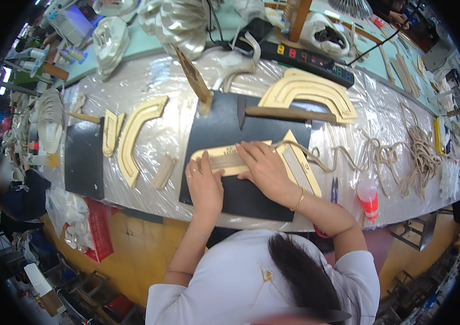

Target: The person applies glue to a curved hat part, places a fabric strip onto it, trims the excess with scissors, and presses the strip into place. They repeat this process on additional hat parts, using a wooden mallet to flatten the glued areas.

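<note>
On a dark board (235, 195) in front of me lies a long pale-yellow template (208, 154) with a recessed slot. Rows of beige cord (224, 161) fill part of that slot. My left hand (204, 187) grips the template's left end, thumb and fingertips at the cord rows. Across the template's right part lies my right hand (266, 172), fingers stretched out and pressing down, thumb at the near edge. From beneath this hand a loose cord (322, 165) trails right to a tangled heap (422, 154). Beside the right hand is a second pale-yellow template (299, 168) with a light inset.
A hammer (289, 112) and an arched template (308, 89) lie beyond my hands. Curved templates (139, 132) and another dark board (83, 157) are at left. A wooden stake (193, 76), power strip (311, 62), pens (334, 189) and red-and-clear bottle (369, 201) surround the workspace.
</note>
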`<control>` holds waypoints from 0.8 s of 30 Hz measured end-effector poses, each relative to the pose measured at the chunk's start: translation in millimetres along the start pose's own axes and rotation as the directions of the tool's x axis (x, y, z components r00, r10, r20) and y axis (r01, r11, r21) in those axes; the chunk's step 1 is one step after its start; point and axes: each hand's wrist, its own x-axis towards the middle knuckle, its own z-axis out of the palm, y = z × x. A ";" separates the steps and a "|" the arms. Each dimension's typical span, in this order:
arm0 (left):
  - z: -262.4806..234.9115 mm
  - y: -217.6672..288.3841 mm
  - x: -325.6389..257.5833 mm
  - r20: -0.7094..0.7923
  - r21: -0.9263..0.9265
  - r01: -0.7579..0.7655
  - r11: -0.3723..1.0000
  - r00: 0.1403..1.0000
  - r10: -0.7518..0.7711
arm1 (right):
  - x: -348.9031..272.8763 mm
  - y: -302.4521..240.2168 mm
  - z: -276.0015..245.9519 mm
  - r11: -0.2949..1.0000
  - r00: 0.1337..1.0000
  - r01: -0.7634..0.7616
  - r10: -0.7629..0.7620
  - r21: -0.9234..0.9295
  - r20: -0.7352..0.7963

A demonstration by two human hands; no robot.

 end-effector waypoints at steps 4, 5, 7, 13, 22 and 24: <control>-7.1 0.6 8.5 0.031 -0.044 0.086 0.995 0.996 -0.085 | 0.7 2.0 6.9 1.000 0.999 -0.023 0.022 -0.011 -0.027; -8.7 -1.0 11.5 0.031 -0.057 0.113 0.992 0.993 -0.111 | 1.8 3.2 7.2 1.000 0.999 -0.021 0.020 -0.014 -0.025; -8.6 -1.8 15.6 0.052 -0.096 0.173 0.980 0.984 -0.169 | 2.2 3.7 7.2 0.999 1.000 -0.026 0.026 -0.020 -0.014; -4.0 -7.6 18.4 0.024 -0.210 0.139 0.968 0.990 -0.137 | 1.3 2.6 6.2 0.999 0.999 -0.032 0.032 0.004 -0.028; -58.3 8.9 28.5 0.066 -0.168 -0.015 0.986 0.997 0.026 | 0.7 -1.2 5.5 0.995 0.995 -0.102 0.102 0.009 -0.004; -87.4 10.7 24.6 0.134 -0.266 0.113 0.957 0.988 -0.079 | 0.1 -1.6 5.1 0.994 0.994 -0.112 0.112 0.007 0.011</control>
